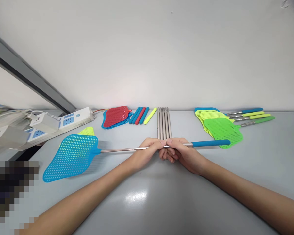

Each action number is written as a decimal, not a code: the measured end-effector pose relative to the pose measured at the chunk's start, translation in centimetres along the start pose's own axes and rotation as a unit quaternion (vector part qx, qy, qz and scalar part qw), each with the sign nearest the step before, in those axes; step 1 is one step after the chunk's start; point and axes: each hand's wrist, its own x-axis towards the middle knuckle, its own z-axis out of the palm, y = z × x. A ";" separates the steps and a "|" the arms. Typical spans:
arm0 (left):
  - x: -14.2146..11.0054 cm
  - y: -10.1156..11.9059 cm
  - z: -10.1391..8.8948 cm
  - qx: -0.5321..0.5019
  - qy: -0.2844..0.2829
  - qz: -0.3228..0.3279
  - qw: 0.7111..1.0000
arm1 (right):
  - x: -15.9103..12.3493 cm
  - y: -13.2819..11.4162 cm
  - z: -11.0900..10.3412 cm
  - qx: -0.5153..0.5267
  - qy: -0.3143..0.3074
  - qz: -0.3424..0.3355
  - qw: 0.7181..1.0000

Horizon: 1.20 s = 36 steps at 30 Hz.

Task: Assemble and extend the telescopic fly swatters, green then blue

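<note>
Both my hands grip the metal rod of a blue fly swatter (73, 156), which I hold level above the table. My left hand (150, 148) is closed on the rod toward the mesh head. Close beside it, my right hand (183, 151) is closed nearer the blue handle (210, 143). The thumbs press along the top of the rod and the fingers curl beneath. Just behind my hands lies a row of several metal rods (164, 122). A yellow-green swatter head (87, 131) lies partly hidden under the blue mesh.
Red and blue swatter heads (116, 117) lie at the back left, beside several loose coloured handles (142, 115). Swatters with handles fitted (222, 130) are stacked at the right. A white power strip (71, 120) with plugged-in adapters stands at the far left, against the wall.
</note>
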 end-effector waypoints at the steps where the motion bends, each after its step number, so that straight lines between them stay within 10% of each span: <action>1: 0.0 0.0 0.0 0.000 0.000 -0.001 1.000 | 0.0 0.0 0.0 -0.001 0.001 0.001 1.000; 36: 0.0 0.3 0.1 0.014 0.010 -0.001 1.000 | 0.0 -0.1 0.2 0.002 0.023 0.003 1.000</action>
